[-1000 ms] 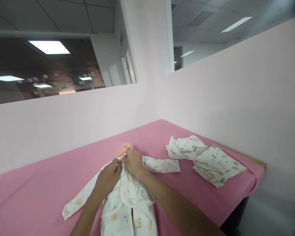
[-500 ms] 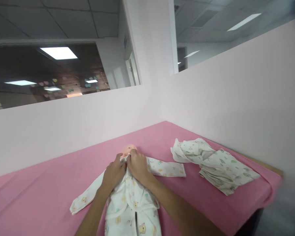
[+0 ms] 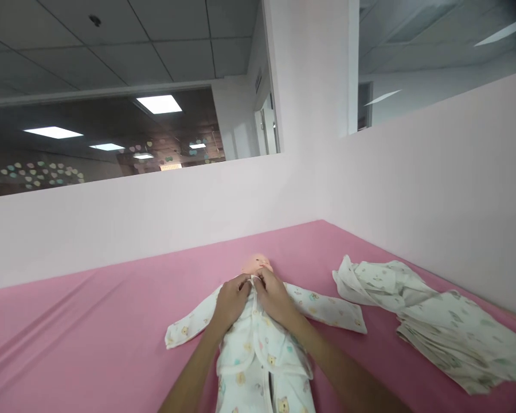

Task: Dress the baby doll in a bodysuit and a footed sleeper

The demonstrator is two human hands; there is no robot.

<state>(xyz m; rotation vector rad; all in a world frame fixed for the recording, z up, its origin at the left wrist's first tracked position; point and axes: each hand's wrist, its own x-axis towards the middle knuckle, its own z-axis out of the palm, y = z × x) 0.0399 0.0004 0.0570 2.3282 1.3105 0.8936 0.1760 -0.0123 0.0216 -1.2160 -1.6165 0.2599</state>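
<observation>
Pink sheet lies under the bear-printed garment.

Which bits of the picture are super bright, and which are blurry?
In the head view, ceiling lights glow white against darkness; also in the head view, the top right corner looks dark and smudgy, but bear prints on the garment can be made out.

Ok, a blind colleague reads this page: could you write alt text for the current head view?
A person's left hand and right hand are close together at the neck of a white bear-print garment, with a doll's head just beyond. The sleeves spread to either side on a pink sheet; a rumpled leaf-print cloth lies to the right.
</observation>
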